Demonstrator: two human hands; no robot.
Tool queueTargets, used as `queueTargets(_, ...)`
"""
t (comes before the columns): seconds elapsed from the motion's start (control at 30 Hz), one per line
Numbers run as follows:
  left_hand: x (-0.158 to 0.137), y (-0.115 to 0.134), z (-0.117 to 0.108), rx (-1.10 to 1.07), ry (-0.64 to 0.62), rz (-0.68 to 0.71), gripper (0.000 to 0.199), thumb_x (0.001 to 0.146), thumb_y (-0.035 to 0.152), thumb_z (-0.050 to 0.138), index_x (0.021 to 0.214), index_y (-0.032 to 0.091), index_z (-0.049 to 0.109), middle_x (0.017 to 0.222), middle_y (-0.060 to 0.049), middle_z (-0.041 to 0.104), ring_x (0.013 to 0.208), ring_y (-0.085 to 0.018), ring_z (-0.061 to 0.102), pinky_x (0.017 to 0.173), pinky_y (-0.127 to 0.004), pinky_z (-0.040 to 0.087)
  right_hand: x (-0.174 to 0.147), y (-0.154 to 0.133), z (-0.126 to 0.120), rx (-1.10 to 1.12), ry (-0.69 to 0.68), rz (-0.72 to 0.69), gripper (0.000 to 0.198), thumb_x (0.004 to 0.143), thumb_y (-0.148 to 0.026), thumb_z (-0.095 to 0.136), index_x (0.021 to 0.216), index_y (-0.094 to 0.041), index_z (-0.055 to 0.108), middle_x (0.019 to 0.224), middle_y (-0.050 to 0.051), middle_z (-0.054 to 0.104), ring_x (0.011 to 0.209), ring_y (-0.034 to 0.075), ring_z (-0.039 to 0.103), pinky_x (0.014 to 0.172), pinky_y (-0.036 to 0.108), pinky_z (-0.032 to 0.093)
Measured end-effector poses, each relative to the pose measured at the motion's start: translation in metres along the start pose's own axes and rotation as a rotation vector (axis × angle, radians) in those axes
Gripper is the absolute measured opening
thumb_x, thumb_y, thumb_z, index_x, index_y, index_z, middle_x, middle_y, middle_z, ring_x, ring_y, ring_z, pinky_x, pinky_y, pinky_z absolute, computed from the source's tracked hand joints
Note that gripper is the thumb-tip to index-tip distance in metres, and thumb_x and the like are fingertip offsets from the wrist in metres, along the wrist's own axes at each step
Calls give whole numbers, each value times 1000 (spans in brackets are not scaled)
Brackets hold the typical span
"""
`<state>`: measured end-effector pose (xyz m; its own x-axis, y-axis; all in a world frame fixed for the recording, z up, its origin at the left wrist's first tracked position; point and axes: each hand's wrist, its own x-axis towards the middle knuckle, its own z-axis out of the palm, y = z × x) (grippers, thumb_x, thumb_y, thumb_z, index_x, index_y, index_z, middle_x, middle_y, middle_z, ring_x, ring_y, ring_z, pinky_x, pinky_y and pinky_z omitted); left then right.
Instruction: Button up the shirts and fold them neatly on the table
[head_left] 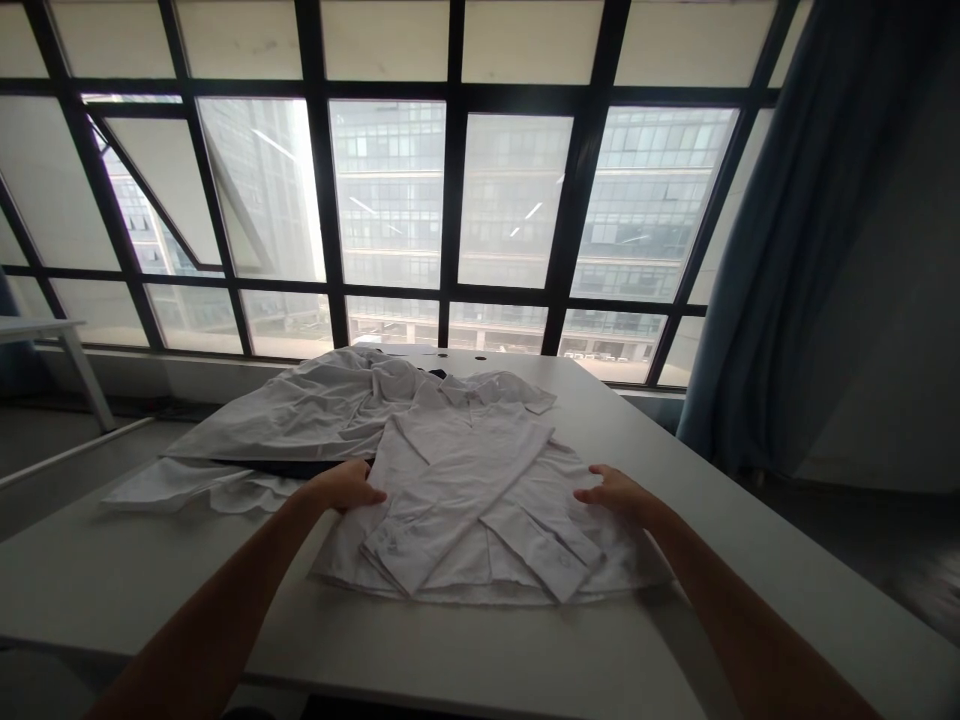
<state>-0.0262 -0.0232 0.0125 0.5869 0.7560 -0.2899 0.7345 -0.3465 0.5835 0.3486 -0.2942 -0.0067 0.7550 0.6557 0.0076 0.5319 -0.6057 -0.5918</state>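
Observation:
A white long-sleeved shirt [465, 470] lies on the white table [450, 650], its collar away from me. Its sleeves cross over the front, with both cuffs near the hem. At the shirt's left side, my left hand [346, 487] is closed on the fabric, the thumb on top and the other fingers mostly hidden. On the opposite side my right hand [619, 495] holds the edge, thumb and forefinger a little apart. The lower fingers of that hand are out of sight.
A heap of crumpled white garments [300, 405] lies at the back left, with a strip of dark cloth [292, 467] below it. Windows [390, 200] stand behind the table. A blue curtain [772, 280] hangs at right; another white table [37, 328] is at far left.

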Motion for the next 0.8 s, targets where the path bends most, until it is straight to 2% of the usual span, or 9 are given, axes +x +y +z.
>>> queueTargets(0.1,-11,7,-7,51,-40,31,29,53,37,73,72,18,65,74,-7,69,68,-27,66,51,-29,48,-4,-3,-6,57,-28,40,69,56,-35,80,119,-11,65,114,20,67,104,36,64,84,38,51)
queueTargets(0.2,-20,23,-5,142,120,190,20,58,36,69,63,19,60,68,-4,65,67,-23,63,55,-28,45,-6,-7,-8,62,-17,48,68,57,-33,78,120,-10,65,117,20,66,105,36,63,84,39,51)
queueTargets(0.3,-30,47,11,260,219,372,18,66,36,62,60,19,57,62,-1,60,63,-19,59,57,-27,40,-6,-10,-7,43,-23,50,67,59,-31,75,121,-8,64,120,21,64,107,36,62,84,38,51)
queueTargets(0.43,-42,76,42,315,185,520,17,71,35,59,70,19,64,70,-5,65,66,-19,59,58,-27,39,-7,-11,-4,22,-19,12,66,61,-29,73,123,-6,63,121,21,64,111,35,60,87,37,50)
queueTargets(0.6,-40,87,70,278,63,524,23,72,29,59,88,17,70,83,-7,71,70,-18,64,58,-24,41,-9,-13,-6,-42,-55,7,70,66,-28,68,131,-6,56,129,20,59,115,32,59,93,36,48)
queueTargets(0.8,-31,95,82,177,-50,461,26,73,27,62,94,14,71,84,-6,72,66,-15,64,58,-21,44,-17,-23,-9,-34,-49,-33,72,70,-25,65,138,-7,49,137,18,53,121,31,55,96,34,46)
